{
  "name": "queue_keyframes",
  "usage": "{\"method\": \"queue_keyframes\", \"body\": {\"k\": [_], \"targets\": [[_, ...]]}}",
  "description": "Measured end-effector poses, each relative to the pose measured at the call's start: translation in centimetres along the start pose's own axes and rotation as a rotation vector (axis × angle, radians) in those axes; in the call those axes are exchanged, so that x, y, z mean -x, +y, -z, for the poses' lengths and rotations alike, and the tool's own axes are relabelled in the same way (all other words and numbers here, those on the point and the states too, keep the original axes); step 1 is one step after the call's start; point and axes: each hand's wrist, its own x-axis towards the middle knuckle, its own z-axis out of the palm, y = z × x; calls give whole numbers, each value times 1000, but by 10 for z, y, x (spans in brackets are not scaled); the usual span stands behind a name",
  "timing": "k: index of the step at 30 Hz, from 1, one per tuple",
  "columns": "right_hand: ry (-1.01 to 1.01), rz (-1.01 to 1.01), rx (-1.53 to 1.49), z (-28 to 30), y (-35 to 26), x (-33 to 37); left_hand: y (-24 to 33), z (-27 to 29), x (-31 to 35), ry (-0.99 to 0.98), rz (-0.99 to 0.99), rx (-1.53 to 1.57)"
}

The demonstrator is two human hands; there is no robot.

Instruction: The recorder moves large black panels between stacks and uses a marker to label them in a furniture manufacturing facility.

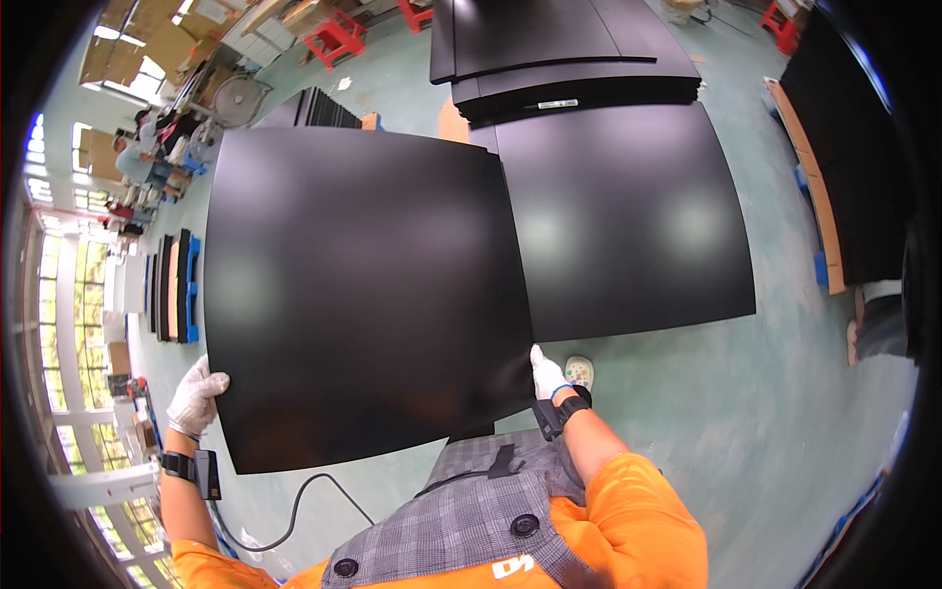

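A large flat black panel (pixel 363 285) with a smooth, slightly glossy face spans the space in front of me. My left hand (pixel 196 398), in a white glove, grips its left edge near the close corner, thumb over the face. On the opposite edge, my gloved right hand (pixel 548 375) is closed around the side near the close right corner. Fingers under the panel are hidden from view. Just to the right lies a second black panel (pixel 628 226), its left side meeting or overlapped by the held one; which of these cannot be told.
Beyond the second panel stands a stack of black boards (pixel 579 88). More dark boards (pixel 854 147) rise at the right, beside a brown edge strip (pixel 810 187). Red stools (pixel 336 37) stand far off. Upright boards on a blue pallet (pixel 192 285) and seated people are at the left.
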Motion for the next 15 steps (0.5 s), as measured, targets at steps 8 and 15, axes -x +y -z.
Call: {"method": "queue_keyframes", "body": {"k": [8,15], "targets": [[337,143,202,-37,-30,44,-143,88,-132,-129,78,145],[541,135,235,-52,-11,34,-268,128,-233,107,349,322]]}}
